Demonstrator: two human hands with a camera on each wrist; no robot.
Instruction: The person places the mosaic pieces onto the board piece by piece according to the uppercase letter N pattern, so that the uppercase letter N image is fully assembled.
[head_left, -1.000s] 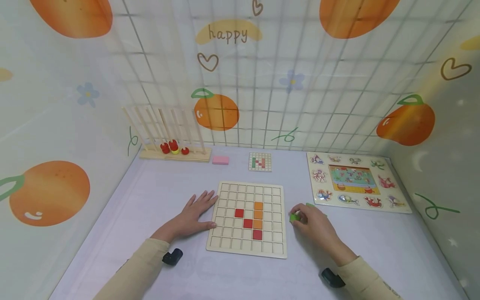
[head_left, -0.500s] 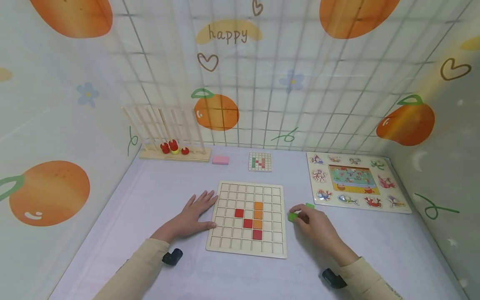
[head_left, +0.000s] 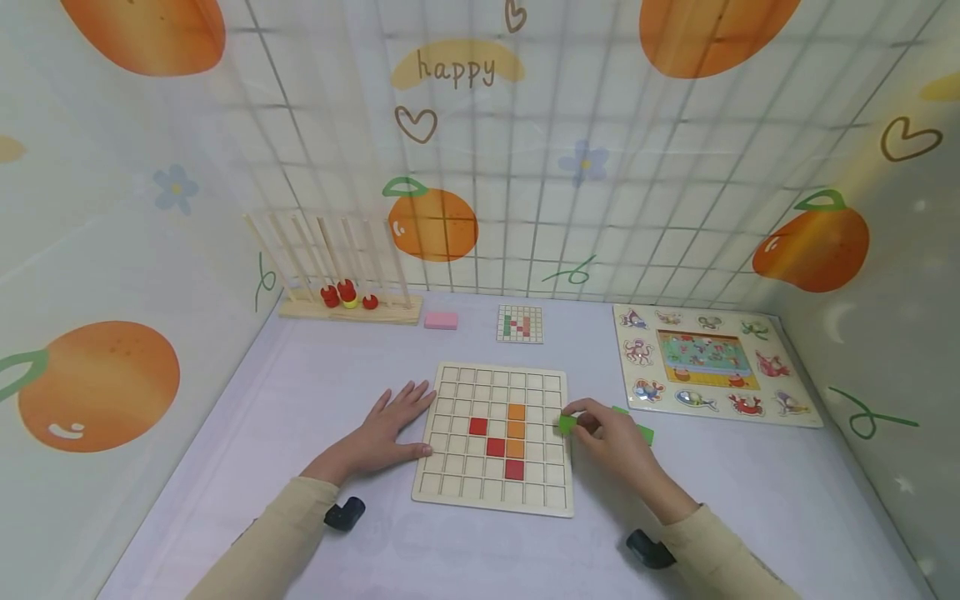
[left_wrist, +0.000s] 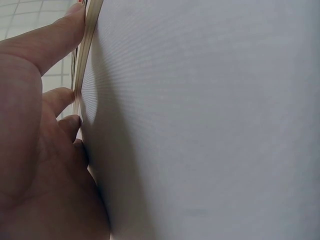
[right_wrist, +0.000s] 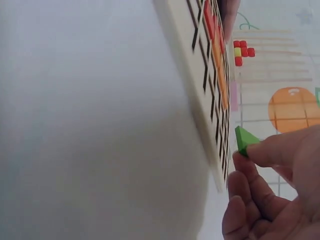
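Right hand point(head_left: 617, 437) is pinching a green tile point(head_left: 567, 424) at the right edge of the grid board point(head_left: 465, 490); left hand point(head_left: 385, 432), outspread, is touching its left. Only the head view is showing further green tiles point(head_left: 646, 434).

Pale cloth walls point(head_left: 90, 250) with printed oranges point(head_left: 432, 225) stand behind and beside the desk point(head_left: 247, 442); a wire grid point(head_left: 534, 227) shows through.

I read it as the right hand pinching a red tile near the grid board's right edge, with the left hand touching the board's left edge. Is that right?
Not quite: the tile pinched by the right hand is green, as the right wrist view shows. The left hand does touch the grid board's left edge.
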